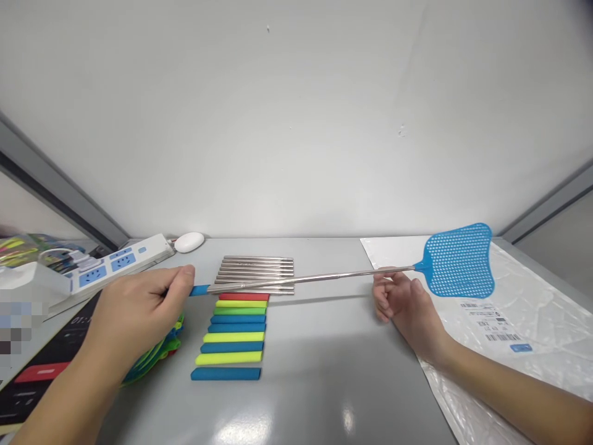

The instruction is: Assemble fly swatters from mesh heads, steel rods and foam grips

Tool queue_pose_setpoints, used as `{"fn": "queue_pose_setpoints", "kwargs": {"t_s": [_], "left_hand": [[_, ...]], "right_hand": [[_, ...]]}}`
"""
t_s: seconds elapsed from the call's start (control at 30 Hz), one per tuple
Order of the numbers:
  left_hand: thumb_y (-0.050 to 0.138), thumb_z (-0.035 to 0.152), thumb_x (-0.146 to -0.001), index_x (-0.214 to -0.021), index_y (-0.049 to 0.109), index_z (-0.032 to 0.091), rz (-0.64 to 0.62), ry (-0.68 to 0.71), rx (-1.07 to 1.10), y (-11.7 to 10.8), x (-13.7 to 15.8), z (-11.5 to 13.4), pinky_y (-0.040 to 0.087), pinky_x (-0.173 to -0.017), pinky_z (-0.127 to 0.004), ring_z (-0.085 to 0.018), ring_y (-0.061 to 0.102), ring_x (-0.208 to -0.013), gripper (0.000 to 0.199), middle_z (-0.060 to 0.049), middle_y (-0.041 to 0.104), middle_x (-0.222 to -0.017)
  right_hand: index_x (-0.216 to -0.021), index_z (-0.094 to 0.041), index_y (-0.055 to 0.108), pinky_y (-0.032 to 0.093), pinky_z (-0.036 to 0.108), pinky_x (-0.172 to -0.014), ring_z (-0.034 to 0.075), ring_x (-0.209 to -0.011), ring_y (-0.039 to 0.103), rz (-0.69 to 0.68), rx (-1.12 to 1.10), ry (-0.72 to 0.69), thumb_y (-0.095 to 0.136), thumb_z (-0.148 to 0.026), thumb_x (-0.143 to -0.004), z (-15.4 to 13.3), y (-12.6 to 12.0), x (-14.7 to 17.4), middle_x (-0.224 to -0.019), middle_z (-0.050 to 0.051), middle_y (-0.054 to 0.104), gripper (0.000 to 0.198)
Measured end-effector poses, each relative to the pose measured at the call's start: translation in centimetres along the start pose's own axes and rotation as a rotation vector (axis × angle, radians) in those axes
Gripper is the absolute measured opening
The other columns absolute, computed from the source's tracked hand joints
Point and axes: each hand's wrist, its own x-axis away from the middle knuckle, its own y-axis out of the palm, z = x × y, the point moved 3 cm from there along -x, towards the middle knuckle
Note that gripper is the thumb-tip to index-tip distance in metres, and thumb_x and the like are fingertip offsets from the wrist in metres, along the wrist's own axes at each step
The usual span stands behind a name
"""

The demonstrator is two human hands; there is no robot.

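The left hand (pixel 143 309) is closed firmly around the blue handle (pixel 199 290) of a fly swatter with a telescopic silver metal shaft (pixel 319 278) and a blue perforated plastic head (pixel 461 262). The swatter spans the work area from left to right, above the grey tabletop (pixel 324 383). The right hand (pixel 412 309), fingers partly curled, is at the shaft's far end near the head; whether it bears on the metal cannot be determined.

Containers: a white plastic mailing bag (pixel 546 309) with a printed label (pixel 491 321) lies flat at right, partly behind the head in view; contents, if any, cannot be seen. At the left edge, a clear plastic bag (pixel 32 244) holds yellow, green and blue pieces, details indistinct. A white power strip (pixel 134 262) with blue socket panels has plugs seated in it.

Beneath the shaft lie slim silver metal rods (pixel 254 269), side by side. Nearer, nine red, yellow, green and blue tapered sleeves (pixel 234 337) form a column. A green-and-blue mesh bundle (pixel 152 361) is partly hidden by the left hand.
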Motion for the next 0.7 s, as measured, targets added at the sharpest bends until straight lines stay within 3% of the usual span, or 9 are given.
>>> {"fn": "queue_pose_setpoints", "kwargs": {"t_s": [0.13,0.3,0.5,0.7], "left_hand": [[0.040,0.033,-0.091,-0.051,0.043,0.018,-0.085,0.045,-0.024,0.2,-0.3,-0.7,0.028,-0.052,-0.023,-0.011,0.044,-0.049,0.043,0.003,0.045,-0.047],[0.039,0.033,-0.093,-0.052,0.037,0.018,-0.165,0.022,-0.026,0.8,-0.3,-0.3,0.027,-0.055,-0.025,-0.012,0.044,-0.052,0.043,0.002,0.044,-0.049],[0.040,0.036,-0.091,-0.051,0.038,0.019,-0.158,0.020,-0.035,0.9,0.2,1.3,0.022,-0.054,-0.027,-0.013,0.037,-0.049,0.043,0.001,0.040,-0.046],[0.041,0.032,-0.091,-0.050,0.041,0.018,0.021,0.089,-0.069,-0.2,0.9,3.0,0.022,-0.053,-0.027,-0.012,0.036,-0.047,0.043,0.001,0.039,-0.045]], "right_hand": [[-0.097,-0.027,0.057,0.035,0.027,-0.047,0.012,-0.050,0.036,0.180,-0.083,-0.058,0.048,-0.072,-0.081,-0.8,-0.4,-0.1,-0.068,-0.002,0.050,0.049],[-0.076,-0.023,0.050,0.031,0.026,-0.048,0.010,-0.047,0.032,0.426,-0.079,-0.104,0.051,-0.051,-0.091,-1.6,-1.3,-0.3,-0.059,-0.004,0.043,0.032],[-0.062,-0.021,0.040,0.026,0.028,-0.047,0.010,-0.047,0.028,0.436,-0.016,-0.065,0.050,-0.048,-0.092,-1.6,-1.7,-0.3,-0.055,-0.004,0.034,0.041],[-0.064,-0.023,0.037,0.022,0.030,-0.047,0.012,-0.049,0.024,0.361,0.043,-0.105,0.048,-0.045,-0.095,-1.6,-0.6,0.3,-0.054,-0.005,0.029,0.040]]}}
